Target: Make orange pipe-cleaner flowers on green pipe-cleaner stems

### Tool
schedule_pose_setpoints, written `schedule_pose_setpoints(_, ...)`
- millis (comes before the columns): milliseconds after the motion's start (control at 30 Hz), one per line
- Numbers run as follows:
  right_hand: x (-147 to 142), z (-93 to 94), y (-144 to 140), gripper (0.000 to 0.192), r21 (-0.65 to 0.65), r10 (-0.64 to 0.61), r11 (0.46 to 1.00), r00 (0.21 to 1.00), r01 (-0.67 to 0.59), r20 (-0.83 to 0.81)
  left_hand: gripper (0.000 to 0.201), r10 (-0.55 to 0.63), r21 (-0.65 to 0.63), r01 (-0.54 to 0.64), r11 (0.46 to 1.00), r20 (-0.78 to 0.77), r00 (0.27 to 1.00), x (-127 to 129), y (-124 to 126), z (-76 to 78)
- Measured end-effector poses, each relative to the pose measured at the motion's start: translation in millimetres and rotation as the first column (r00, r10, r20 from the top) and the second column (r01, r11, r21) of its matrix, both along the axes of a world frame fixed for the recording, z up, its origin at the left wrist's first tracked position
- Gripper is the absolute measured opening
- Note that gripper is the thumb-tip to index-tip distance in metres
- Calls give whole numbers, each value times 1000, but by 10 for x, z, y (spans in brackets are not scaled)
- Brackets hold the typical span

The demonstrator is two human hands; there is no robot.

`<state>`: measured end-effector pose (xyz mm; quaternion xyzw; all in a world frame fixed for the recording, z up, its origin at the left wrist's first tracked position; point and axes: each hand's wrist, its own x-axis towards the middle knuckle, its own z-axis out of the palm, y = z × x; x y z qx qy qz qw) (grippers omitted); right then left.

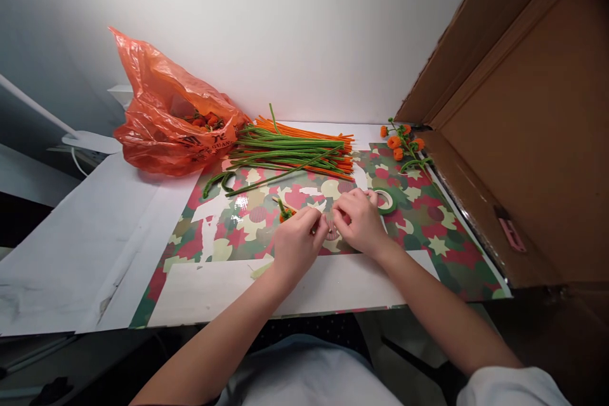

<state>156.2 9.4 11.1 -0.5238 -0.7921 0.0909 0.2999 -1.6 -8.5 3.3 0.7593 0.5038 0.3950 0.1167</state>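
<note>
My left hand (pixel 297 241) and my right hand (pixel 358 219) meet at the middle of the patterned table cover (pixel 428 228), fingertips pinched together. My left hand grips a small orange and green pipe-cleaner piece (pixel 284 211) that sticks out to its upper left. What my right hand's fingers pinch is hidden. A roll of green tape (pixel 387 201) lies just right of my right hand, touching it.
A bundle of green and orange pipe cleaners (pixel 295 152) lies behind the hands. An orange plastic bag (pixel 171 124) sits at the back left. Finished orange flowers (pixel 402 143) lie at the back right. A big cardboard box (pixel 533 127) stands along the right.
</note>
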Motion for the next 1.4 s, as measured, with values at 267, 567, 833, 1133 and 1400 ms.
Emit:
schedule_pose_setpoints(267,18,-9,23,12,-63,27,998,999,-30,-44,27,-72,-155,101,983,185,980,-47,-103,96)
schedule_pose_setpoints(567,18,-89,23,13,-77,54,993,941,-84,-333,24,-124,-125,191,974,414,902,-170,-338,252)
schedule_pose_setpoints(833,7,-95,33,17,-95,71,989,931,-112,-358,28,-42,-276,285,918,646,762,-280,-421,332)
schedule_pose_setpoints(1133,60,-11,30,25,53,61,998,920,-44,-386,27,-561,-81,685,724,508,654,-266,-640,708)
schedule_pose_setpoints(1400,-299,214,-327,29,-214,287,724,568,-656,-771,21,-661,182,643,744,54,749,-367,-674,818)
